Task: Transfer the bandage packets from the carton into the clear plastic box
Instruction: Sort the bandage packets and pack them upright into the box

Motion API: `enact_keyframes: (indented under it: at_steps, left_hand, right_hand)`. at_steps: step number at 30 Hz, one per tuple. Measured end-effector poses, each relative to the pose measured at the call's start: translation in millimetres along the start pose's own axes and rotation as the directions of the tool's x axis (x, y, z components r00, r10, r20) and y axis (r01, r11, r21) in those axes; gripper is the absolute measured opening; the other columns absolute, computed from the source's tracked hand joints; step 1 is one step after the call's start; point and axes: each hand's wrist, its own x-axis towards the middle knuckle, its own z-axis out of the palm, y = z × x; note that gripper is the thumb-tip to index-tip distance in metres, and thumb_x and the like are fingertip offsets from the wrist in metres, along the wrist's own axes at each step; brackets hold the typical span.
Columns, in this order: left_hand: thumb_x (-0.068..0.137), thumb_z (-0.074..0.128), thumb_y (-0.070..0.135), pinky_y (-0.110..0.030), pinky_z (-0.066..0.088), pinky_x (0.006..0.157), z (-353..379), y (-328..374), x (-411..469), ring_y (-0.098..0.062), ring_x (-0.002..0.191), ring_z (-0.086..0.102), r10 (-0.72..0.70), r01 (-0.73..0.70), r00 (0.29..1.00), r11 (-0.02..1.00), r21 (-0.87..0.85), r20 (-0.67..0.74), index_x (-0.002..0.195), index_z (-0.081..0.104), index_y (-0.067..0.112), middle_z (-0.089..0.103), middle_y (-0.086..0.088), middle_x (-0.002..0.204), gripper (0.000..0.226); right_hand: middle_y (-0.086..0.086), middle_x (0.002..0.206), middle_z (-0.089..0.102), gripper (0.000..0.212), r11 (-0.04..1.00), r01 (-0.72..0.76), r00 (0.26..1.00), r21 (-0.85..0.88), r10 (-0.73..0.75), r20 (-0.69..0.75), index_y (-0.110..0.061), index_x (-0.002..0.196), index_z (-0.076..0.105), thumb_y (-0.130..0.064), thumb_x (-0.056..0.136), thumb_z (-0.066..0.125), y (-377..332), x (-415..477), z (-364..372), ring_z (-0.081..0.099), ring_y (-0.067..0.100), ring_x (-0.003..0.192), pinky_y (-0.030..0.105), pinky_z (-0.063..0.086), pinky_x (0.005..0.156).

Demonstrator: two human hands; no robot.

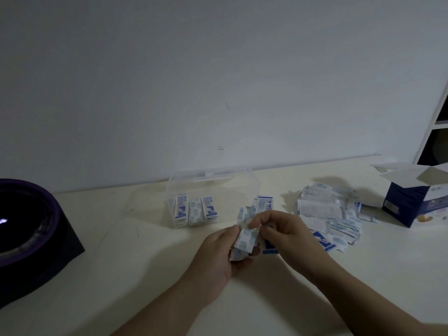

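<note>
In front of the clear plastic box (213, 184), my left hand (218, 253) and right hand (286, 235) both pinch a stack of bandage packets (244, 241), seemingly squaring it; next, I'd stand it inside.

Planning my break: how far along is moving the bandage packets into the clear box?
Done: a few white-and-blue packets stand in the clear plastic box. In hand: the left hand and right hand grip a small bundle. Remaining: a loose pile of packets beside the open blue-and-white cardboard carton.
</note>
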Motion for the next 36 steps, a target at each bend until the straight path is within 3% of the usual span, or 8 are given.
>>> enact_keyframes:
  at_steps: [6, 9, 16, 19, 22, 27, 32, 36]
  left_hand:
    - [0.095, 0.050, 0.015, -0.034, 0.055, 0.070, 0.9, -4.0, 0.4, -0.018, 0.073, 0.068, 0.070, -0.067, 0.994, 0.997, 0.040, -0.082, 0.095, 0.066, 0.005, 0.073, -0.012, 0.084, 0.020]
    - [0.094, 0.052, 0.017, -0.034, 0.051, 0.069, 0.4, -4.0, 0.2, -0.021, 0.074, 0.065, 0.089, -0.086, 0.992, 0.996, 0.029, -0.095, 0.097, 0.066, 0.006, 0.071, -0.014, 0.086, 0.018]
    - [0.094, 0.050, 0.003, -0.030, 0.055, 0.067, -0.3, -6.7, 0.2, -0.018, 0.075, 0.067, 0.155, -0.155, 0.988, 0.987, 0.041, -0.022, 0.113, 0.058, 0.012, 0.072, -0.008, 0.090, 0.023]
    - [0.095, 0.045, -0.001, -0.026, 0.054, 0.061, -2.6, -0.4, 2.3, -0.016, 0.067, 0.059, 0.176, -0.180, 0.980, 0.983, -0.035, -0.090, 0.111, 0.057, 0.016, 0.068, -0.011, 0.090, 0.026]
    - [0.094, 0.045, 0.000, -0.025, 0.050, 0.063, -4.5, 2.2, 5.2, -0.011, 0.061, 0.055, 0.188, -0.198, 0.973, 0.978, -0.065, -0.134, 0.108, 0.060, 0.015, 0.066, -0.003, 0.079, 0.026]
    - [0.094, 0.047, 0.007, -0.027, 0.042, 0.072, -2.4, 2.9, 5.6, -0.009, 0.064, 0.057, 0.149, -0.162, 0.985, 0.975, -0.150, -0.090, 0.105, 0.068, 0.013, 0.048, -0.002, 0.069, 0.025]
    - [0.096, 0.048, 0.017, -0.016, 0.042, 0.080, -8.0, 1.0, 2.5, -0.005, 0.083, 0.060, 0.401, -0.351, 0.908, 0.884, 0.310, -0.117, 0.091, 0.071, 0.022, 0.064, 0.009, 0.079, 0.024]
    - [0.097, 0.047, 0.020, -0.002, 0.037, 0.080, -5.6, -1.1, -0.7, 0.018, 0.093, 0.053, 0.497, -0.409, 0.867, 0.755, 0.513, -0.040, 0.100, 0.067, 0.029, 0.063, 0.036, 0.097, 0.022]
  right_hand:
    - [0.006, 0.081, 0.071, 0.025, 0.997, 0.027, 0.999, -0.070, -0.025, 0.029, -0.010, 0.084, 0.066, 0.002, 0.093, 0.045, 4.0, -3.0, 0.6, 0.069, 0.021, 0.075, 0.034, 0.059, 0.071]
    - [-0.007, 0.072, 0.067, 0.023, 0.982, 0.077, 0.997, -0.175, -0.072, 0.035, -0.012, 0.085, 0.065, 0.001, 0.092, 0.047, 5.1, -3.4, 2.2, 0.065, 0.004, 0.066, 0.020, 0.054, 0.062]
    - [-0.008, 0.074, 0.064, 0.031, 0.965, 0.146, 0.986, -0.216, -0.123, 0.115, -0.026, 0.096, 0.060, -0.002, 0.096, 0.040, 5.8, 0.1, 8.0, 0.061, 0.001, 0.067, 0.015, 0.045, 0.062]
    - [-0.001, 0.092, 0.066, 0.047, 0.980, 0.159, 0.987, -0.123, -0.162, -0.015, -0.040, 0.133, 0.034, -0.008, 0.099, 0.038, 3.4, 0.3, -1.1, 0.064, 0.009, 0.080, 0.017, 0.050, 0.069]
    - [0.002, 0.091, 0.067, 0.067, 0.993, 0.116, 0.993, -0.025, -0.116, -0.014, -0.043, 0.140, -0.001, -0.008, 0.099, 0.039, 5.7, 0.3, -2.5, 0.064, 0.016, 0.081, 0.018, 0.051, 0.072]
    - [-0.004, 0.094, 0.069, 0.019, 0.997, 0.052, 0.991, -0.060, -0.044, 0.126, -0.018, 0.111, 0.057, -0.013, 0.099, 0.043, 8.9, -1.1, -0.8, 0.063, 0.012, 0.087, 0.022, 0.052, 0.076]
    - [0.004, 0.100, 0.067, 0.020, 0.984, 0.062, 0.986, -0.164, -0.034, 0.164, -0.030, 0.097, 0.062, -0.020, 0.098, 0.045, 12.5, -0.6, -2.5, 0.062, 0.012, 0.089, 0.020, 0.049, 0.079]
    - [-0.005, 0.066, 0.061, 0.016, 0.949, 0.098, 0.993, -0.300, -0.074, 0.091, -0.030, 0.080, 0.062, -0.026, 0.094, 0.054, 17.4, -0.6, -5.8, 0.053, 0.001, 0.058, 0.012, 0.040, 0.057]
